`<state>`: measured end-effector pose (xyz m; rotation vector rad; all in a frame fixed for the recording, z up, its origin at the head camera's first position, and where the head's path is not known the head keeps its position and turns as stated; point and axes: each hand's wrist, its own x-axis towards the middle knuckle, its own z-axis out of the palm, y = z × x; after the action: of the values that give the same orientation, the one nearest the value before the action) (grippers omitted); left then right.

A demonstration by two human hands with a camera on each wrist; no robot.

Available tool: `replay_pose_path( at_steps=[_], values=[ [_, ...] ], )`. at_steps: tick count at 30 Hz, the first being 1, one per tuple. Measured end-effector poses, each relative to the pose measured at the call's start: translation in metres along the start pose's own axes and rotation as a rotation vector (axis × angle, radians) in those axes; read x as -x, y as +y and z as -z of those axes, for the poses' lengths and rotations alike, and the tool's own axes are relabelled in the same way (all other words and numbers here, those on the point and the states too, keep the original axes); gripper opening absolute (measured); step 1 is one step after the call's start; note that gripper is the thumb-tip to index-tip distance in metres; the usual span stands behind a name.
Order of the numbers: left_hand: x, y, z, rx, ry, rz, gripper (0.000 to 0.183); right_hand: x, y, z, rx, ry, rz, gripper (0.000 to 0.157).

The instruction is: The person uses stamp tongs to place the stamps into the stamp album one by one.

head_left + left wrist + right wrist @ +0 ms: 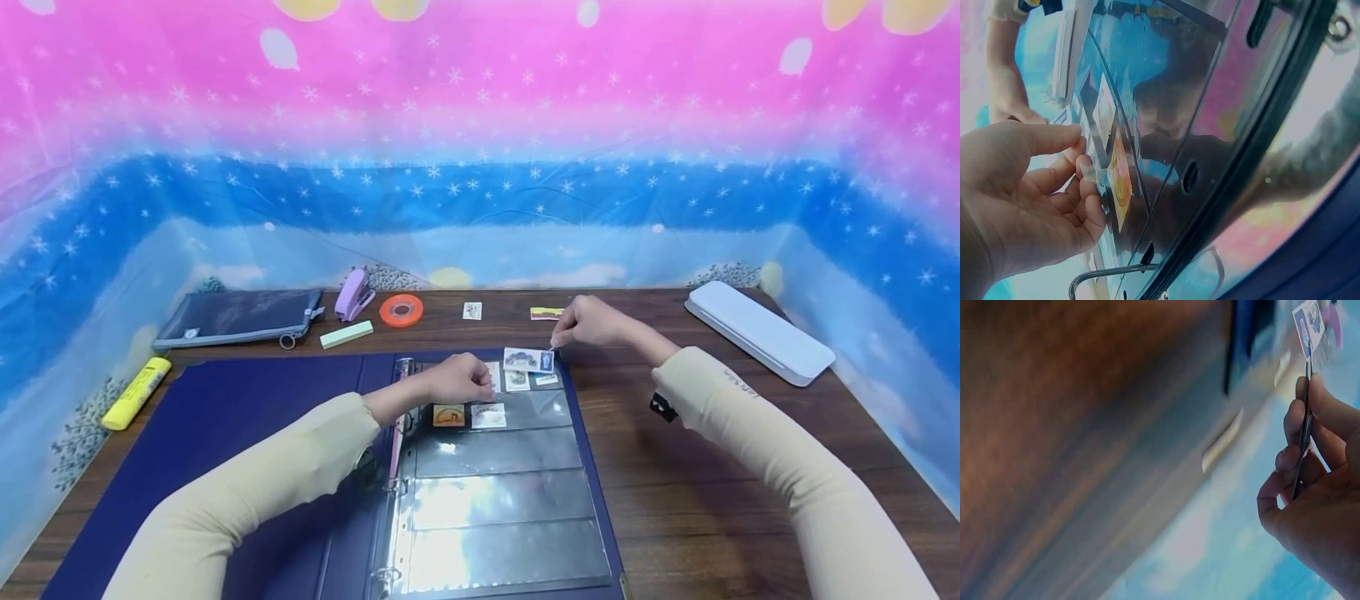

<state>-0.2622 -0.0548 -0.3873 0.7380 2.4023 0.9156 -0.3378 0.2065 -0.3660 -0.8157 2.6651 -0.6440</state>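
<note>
In the head view, my right hand (585,321) is above the top right corner of a navy ring binder (255,433). It grips metal tweezers (1305,428), whose tips hold a stamp (1309,325) printed in blue and white. My left hand (459,379) is over the upper part of the clear pocket page (495,500), thumb and forefinger pinching at a pocket's edge. Stamps fill part of the top two rows, among them an orange stamp (448,416) and a pale stamp (489,416) beside it. The held stamp overlaps the top-row stamps in the head view.
Behind the binder lie a loose stamp (472,311), a yellow-and-pink stamp (546,314), an orange tape roll (401,310), a purple stapler (354,293) and a green stick (347,335). A mesh pouch (240,317) and yellow highlighter (137,393) lie left, a white case (759,332) right.
</note>
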Motion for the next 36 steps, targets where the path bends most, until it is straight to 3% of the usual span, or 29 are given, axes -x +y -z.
replay_pose_path(
  at_steps=[10, 21, 36],
  values=[
    [0.0, -0.004, 0.001, 0.047, -0.028, -0.027, 0.025, 0.004, -0.007, -0.026, 0.035, -0.06, 0.041, 0.01],
    [0.002, -0.003, 0.0, 0.056, -0.022, -0.01, 0.024, 0.012, -0.014, -0.029, 0.029, -0.123, 0.0, 0.009],
    [0.0, -0.005, -0.003, 0.023, 0.012, -0.013, 0.027, 0.016, -0.014, -0.029, 0.055, -0.147, 0.052, 0.01]
  ],
)
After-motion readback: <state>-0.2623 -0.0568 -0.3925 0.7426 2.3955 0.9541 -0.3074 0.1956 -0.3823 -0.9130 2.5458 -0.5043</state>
